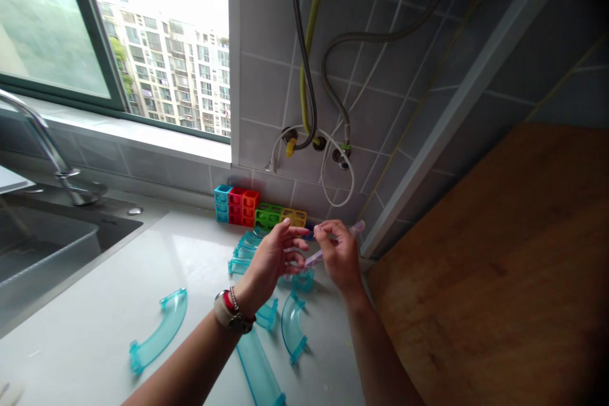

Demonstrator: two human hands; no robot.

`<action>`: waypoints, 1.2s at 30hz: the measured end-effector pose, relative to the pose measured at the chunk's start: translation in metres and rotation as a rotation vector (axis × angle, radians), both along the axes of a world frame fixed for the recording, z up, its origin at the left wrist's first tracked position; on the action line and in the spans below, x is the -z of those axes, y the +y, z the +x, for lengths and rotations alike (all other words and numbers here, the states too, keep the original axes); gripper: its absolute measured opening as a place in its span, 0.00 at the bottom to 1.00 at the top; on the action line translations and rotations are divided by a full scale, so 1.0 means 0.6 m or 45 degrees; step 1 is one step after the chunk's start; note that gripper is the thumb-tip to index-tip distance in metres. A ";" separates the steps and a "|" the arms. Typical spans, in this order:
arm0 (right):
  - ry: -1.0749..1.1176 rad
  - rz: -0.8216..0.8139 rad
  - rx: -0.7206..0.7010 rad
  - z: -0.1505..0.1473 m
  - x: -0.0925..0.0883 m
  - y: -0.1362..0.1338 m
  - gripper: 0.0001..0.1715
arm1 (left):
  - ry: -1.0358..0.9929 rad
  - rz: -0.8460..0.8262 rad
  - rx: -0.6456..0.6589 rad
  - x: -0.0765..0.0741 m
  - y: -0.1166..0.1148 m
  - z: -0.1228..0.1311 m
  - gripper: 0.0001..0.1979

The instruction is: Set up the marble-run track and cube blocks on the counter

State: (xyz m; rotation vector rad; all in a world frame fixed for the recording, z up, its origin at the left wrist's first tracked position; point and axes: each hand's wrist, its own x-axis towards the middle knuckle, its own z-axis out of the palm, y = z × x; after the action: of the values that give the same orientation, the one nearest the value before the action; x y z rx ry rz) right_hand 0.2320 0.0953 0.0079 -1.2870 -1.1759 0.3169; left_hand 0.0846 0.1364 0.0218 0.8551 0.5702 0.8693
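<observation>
My left hand (272,259) and my right hand (339,252) meet above the white countertop (95,323), near the back wall. My right hand pinches a pale, clear purple track piece (356,228) that slants down toward the left hand. The left hand's fingers are curled around its lower end, though the grip is partly hidden. Several clear teal curved track pieces lie under and around the hands, one (159,330) apart to the left, another (291,325) close to my right forearm. A straight teal piece (259,371) lies under my left wrist.
A row of coloured cube blocks (257,209) in blue, red, orange, green and yellow stands against the tiled wall. A steel sink (42,247) with a tap (47,146) is at the left. A wooden board (490,279) fills the right. Hoses (309,89) hang on the wall.
</observation>
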 end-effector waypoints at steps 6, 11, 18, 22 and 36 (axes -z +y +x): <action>-0.169 -0.083 0.164 0.026 0.018 0.014 0.21 | -0.137 0.134 -0.438 -0.020 0.021 -0.030 0.12; -0.683 -0.581 0.126 0.050 0.051 0.019 0.16 | -0.107 0.274 -0.396 -0.034 0.001 -0.029 0.11; -1.013 -1.049 -0.008 0.084 0.129 0.028 0.22 | -0.099 0.298 -0.333 -0.042 -0.012 -0.024 0.13; -1.120 -1.134 -0.042 0.085 0.149 0.040 0.16 | -0.131 0.267 -0.274 -0.049 -0.016 -0.027 0.12; -0.765 -0.372 0.149 0.058 0.020 0.009 0.11 | -0.293 0.386 -0.867 -0.070 0.021 -0.067 0.13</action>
State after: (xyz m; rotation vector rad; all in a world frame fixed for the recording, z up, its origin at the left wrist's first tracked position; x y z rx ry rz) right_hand 0.2665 0.1005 -0.0039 -1.7719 -1.5865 0.0052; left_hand 0.0447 0.1493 0.0639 0.8225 0.5388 1.6857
